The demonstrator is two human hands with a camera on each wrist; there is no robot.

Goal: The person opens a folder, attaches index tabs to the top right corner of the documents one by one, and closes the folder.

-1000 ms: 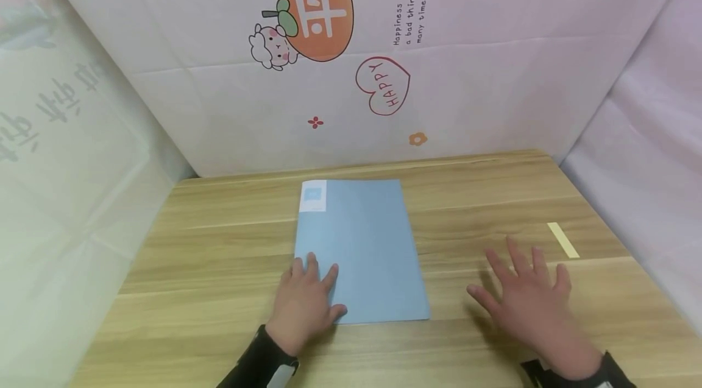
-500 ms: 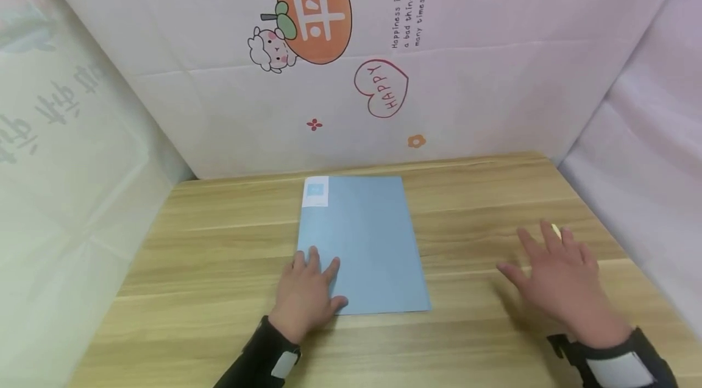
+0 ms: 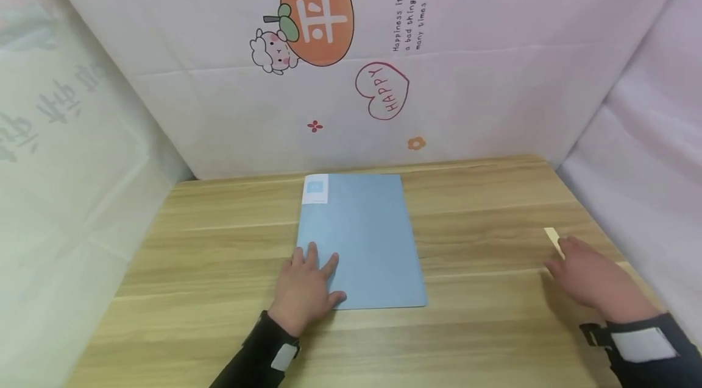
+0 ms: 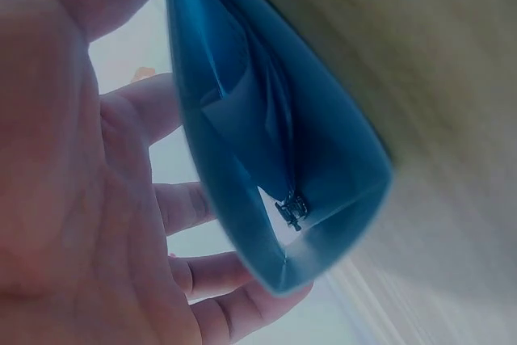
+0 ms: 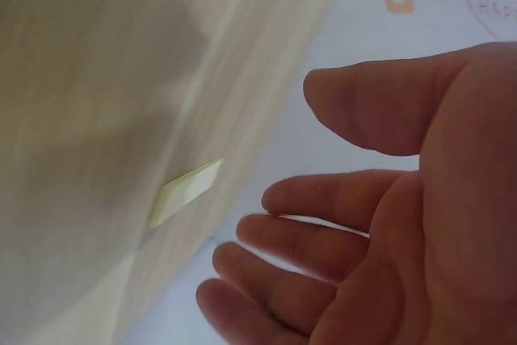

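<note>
A light blue folder (image 3: 367, 242) with a white label lies flat on the table. My left hand (image 3: 301, 289) rests on its lower left edge, fingers spread. Seen end-on in the left wrist view, the folder's covers (image 4: 347, 167) stand a little apart, with sheets and a small dark metal fitting (image 4: 292, 212) between them. At the right, my right hand (image 3: 595, 278) is at a pale yellow strip (image 3: 551, 238) and partly hides it. From the right wrist, the strip (image 5: 187, 191) lies on the wood, apart from the loosely bent fingers (image 5: 303, 244).
The wood-grain table (image 3: 208, 290) ends at a white printed cloth (image 3: 247, 126) that rises behind it. More cloth hangs at the left (image 3: 82, 205) and right (image 3: 647, 150) sides.
My right hand has moved right to the yellow strip, its fingers going from spread to drawn together. The left hand stays on the folder, which appears slightly farther up the view.
</note>
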